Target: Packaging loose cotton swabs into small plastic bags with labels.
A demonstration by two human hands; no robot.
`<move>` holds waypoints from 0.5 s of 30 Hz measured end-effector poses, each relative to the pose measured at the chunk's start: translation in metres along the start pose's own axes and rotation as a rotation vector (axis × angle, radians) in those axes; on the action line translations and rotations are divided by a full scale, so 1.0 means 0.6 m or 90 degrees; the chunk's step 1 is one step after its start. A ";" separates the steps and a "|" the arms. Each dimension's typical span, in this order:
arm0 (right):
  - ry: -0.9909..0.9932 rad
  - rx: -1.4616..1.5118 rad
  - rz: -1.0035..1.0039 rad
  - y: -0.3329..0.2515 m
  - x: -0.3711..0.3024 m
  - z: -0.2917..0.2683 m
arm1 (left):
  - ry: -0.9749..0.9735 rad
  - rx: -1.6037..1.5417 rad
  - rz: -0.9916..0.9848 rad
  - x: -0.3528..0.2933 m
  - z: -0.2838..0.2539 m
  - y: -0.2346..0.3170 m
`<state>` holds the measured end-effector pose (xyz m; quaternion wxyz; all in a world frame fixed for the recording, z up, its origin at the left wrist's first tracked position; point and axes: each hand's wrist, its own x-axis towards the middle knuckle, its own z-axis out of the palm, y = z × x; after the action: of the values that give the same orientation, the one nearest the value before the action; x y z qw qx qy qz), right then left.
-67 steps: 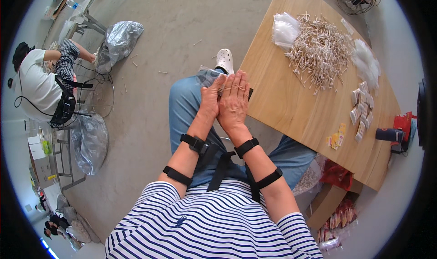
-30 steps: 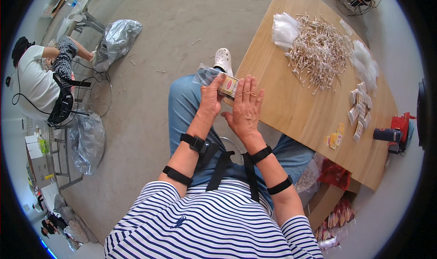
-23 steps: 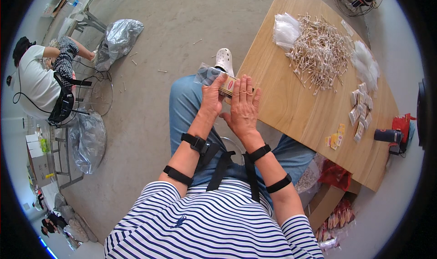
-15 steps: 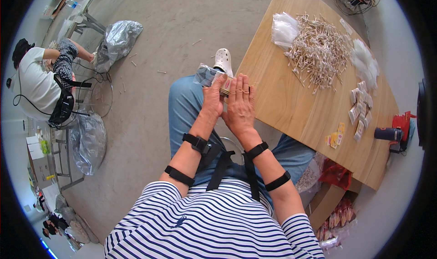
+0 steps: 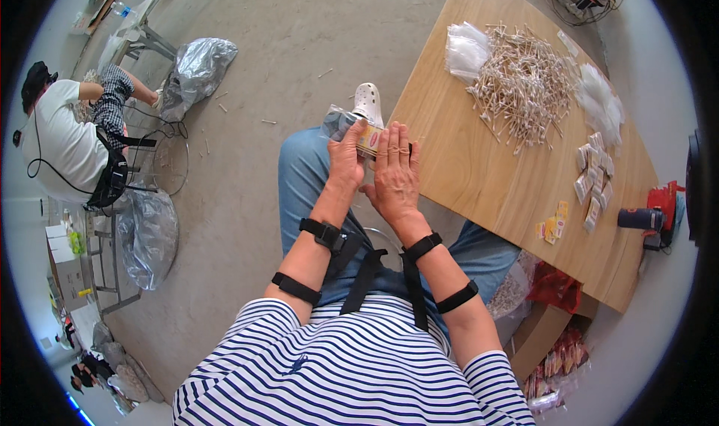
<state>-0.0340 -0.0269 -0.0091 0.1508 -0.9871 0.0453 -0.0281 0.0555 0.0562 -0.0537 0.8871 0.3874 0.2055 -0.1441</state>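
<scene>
Above my lap, my left hand (image 5: pixel 345 158) is closed around a small clear plastic packet (image 5: pixel 368 139) with a yellow-and-white label card. The packet's loose clear end sticks out beyond the fingers, over my knee. My right hand (image 5: pixel 395 175) lies flat, fingers stretched, against the packet's right side and hides part of it. On the wooden table (image 5: pixel 479 171) to the right is a big heap of cotton swabs (image 5: pixel 520 85). Clear plastic bags (image 5: pixel 467 50) are stacked beside it. Several filled packets (image 5: pixel 593 175) and yellow cards (image 5: pixel 554 225) lie nearer me.
More clear bags (image 5: pixel 599 107) lie along the table's far right side, and a dark tumbler (image 5: pixel 639 218) stands by its edge. Below is a cardboard box (image 5: pixel 541 336). At left sits another person (image 5: pixel 71 137) near silvery plastic sacks (image 5: pixel 148 239). Loose swabs dot the floor.
The packet has turned in my left hand, so more of its yellow label face shows. My left hand has shifted slightly left; the right hand stays almost in place.
</scene>
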 end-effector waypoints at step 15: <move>0.020 -0.013 0.000 -0.001 -0.001 -0.003 | 0.009 -0.007 -0.021 -0.004 0.003 -0.007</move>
<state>-0.0348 -0.0270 -0.0073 0.1399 -0.9880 0.0481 -0.0433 0.0523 0.0520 -0.0543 0.8854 0.3798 0.2188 -0.1546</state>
